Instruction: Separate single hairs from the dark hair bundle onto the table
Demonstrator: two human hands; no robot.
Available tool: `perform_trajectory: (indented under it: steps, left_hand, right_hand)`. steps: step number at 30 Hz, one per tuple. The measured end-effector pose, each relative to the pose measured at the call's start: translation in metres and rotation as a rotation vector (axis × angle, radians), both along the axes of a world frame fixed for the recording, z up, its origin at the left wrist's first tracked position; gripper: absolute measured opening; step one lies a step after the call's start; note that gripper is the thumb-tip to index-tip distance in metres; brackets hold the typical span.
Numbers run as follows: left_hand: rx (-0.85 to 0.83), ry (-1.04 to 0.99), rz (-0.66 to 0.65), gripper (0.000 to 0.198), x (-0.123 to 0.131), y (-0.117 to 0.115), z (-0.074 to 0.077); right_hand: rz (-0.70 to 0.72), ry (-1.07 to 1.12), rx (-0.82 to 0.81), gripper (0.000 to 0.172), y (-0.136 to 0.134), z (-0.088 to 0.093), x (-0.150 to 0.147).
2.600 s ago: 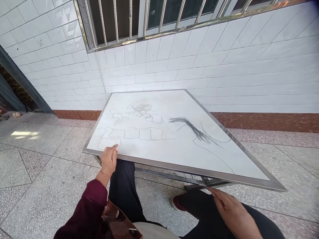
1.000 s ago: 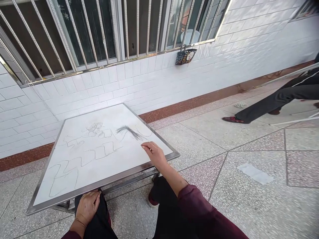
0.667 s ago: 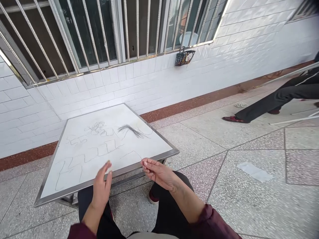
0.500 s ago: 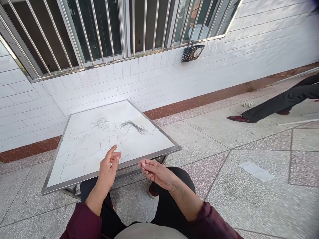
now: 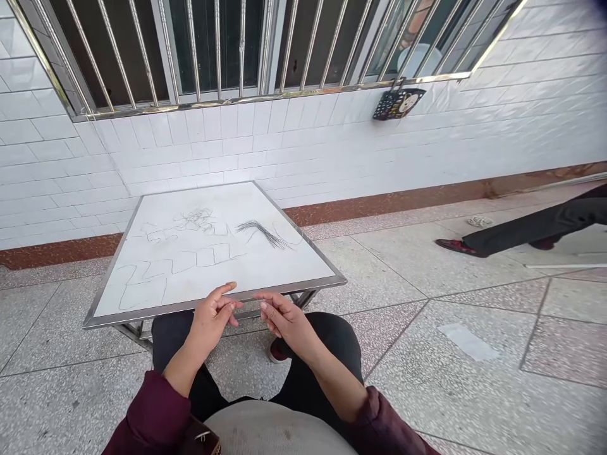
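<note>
dark strand bundle (image 5: 263, 232) | long axis far-left to near-right | hands (image 5: 207, 323) (image 5: 290, 325) apart; any grip: cannot tell

The left hand (image 5: 211, 319) faces the right hand (image 5: 287, 325) across a narrow gap, fingertips near but apart. On one side of the gap, the left index finger (image 5: 222, 291) stretches out above a bent thumb (image 5: 224, 313); opposite, the right index finger (image 5: 275, 297) points back, with the other fingers curled beneath. Behind the hands, the left forearm (image 5: 181, 371) and right forearm (image 5: 337, 387) slope down and outward. Whether either hand pinches anything is too fine to tell.
</note>
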State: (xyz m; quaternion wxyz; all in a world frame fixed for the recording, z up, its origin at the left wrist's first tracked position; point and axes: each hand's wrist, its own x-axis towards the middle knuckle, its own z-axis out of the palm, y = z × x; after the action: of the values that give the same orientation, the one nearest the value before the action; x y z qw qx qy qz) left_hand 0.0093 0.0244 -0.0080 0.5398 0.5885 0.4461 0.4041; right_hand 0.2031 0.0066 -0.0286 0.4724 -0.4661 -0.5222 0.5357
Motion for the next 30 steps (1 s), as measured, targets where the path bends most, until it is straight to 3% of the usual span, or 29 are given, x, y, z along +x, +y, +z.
perform_trajectory:
  steps: [6, 11, 16, 20, 26, 30]
  left_hand:
    - [-0.014, 0.013, -0.061, 0.05, -0.004, -0.002, -0.01]
    - [0.042, 0.069, -0.112, 0.049, -0.005, -0.002, -0.008]
    - [0.046, 0.131, -0.053, 0.051, -0.005, -0.004, -0.007]
    - [0.053, 0.159, -0.015, 0.055, -0.004, -0.001, -0.015]
    - [0.09, 0.25, -0.059, 0.05, -0.003, -0.002, -0.023]
    - [0.082, 0.253, 0.058, 0.05, -0.015, 0.005, -0.025]
  right_hand:
    - [0.004, -0.116, 0.054, 0.033, -0.005, -0.004, -0.009]
    - [-0.118, -0.256, 0.216, 0.021, -0.006, -0.011, -0.018]
    - [-0.075, -0.242, 0.293, 0.024, -0.006, -0.02, -0.03]
    - [-0.166, -0.25, 0.348, 0.014, 0.0, -0.025, -0.036]
    - [-0.227, -0.241, 0.328, 0.014, 0.005, -0.029, -0.031]
    - [-0.332, -0.164, 0.26, 0.015, 0.014, -0.025, -0.014]
